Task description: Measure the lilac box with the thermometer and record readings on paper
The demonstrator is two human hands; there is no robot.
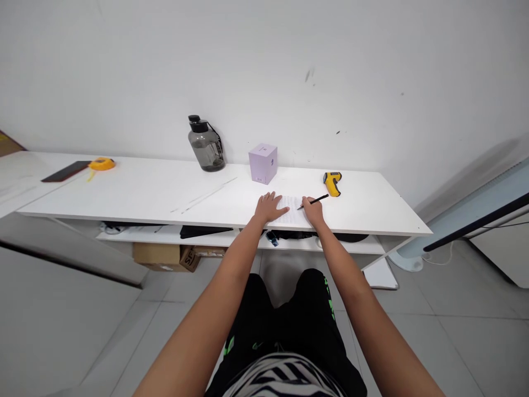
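A printed sheet of paper [292, 212] lies near the front edge of the white table [157, 193]. My left hand [269, 207] rests flat on the sheet's left side, fingers spread. My right hand [313, 212] grips a black pen [314, 201] whose tip touches the paper. A lilac box [263, 163] stands just behind the sheet.
A dark water jug [205, 144] stands by the wall, a yellow handheld device [332, 182] to the right of the box, and a yellow tape measure [101, 164] with a dark flat object [66, 171] at far left. Thin white strips [204, 195] lie mid-table. Cardboard box [166, 256] below.
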